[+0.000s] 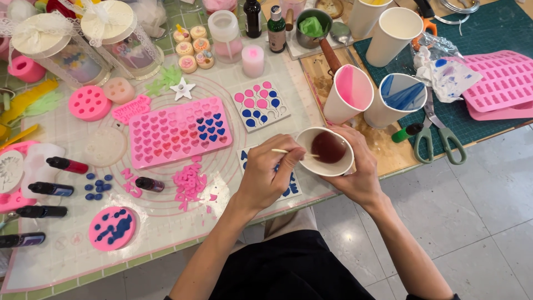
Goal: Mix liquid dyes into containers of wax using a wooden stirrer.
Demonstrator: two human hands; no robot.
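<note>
Covering the table: a pale work mat [166,222] with printed rings, spread under nearly everything on the left half.
Heart mould: a pink tray [179,131] at 10 o'clock from the hands; most hearts are filled pink or red, a patch at its right end dark blue, so pouring there looks largely done.
Left hand: the left hand [265,175] is pinched shut on a thin wooden stick [294,153] whose tip dips into the cup.
Right hand: the right hand [355,172] is wrapped around the paper cup [327,151], gripping its far side and base.
Cup: just off the mat's right edge, near frame centre, holding dark red liquid; judged to be mid-stir and not yet poured.
Used cups: at 1 o'clock, a pink-stained cup [348,93] and a blue-stained cup [397,99] lie tipped and drained.
Round-cavity mould: a small white tile [260,104] at 11 o'clock, filled pink and blue.
Hidden: a second small tile [288,189] lies mostly under the left hand; how full the cup is cannot be told.
</note>
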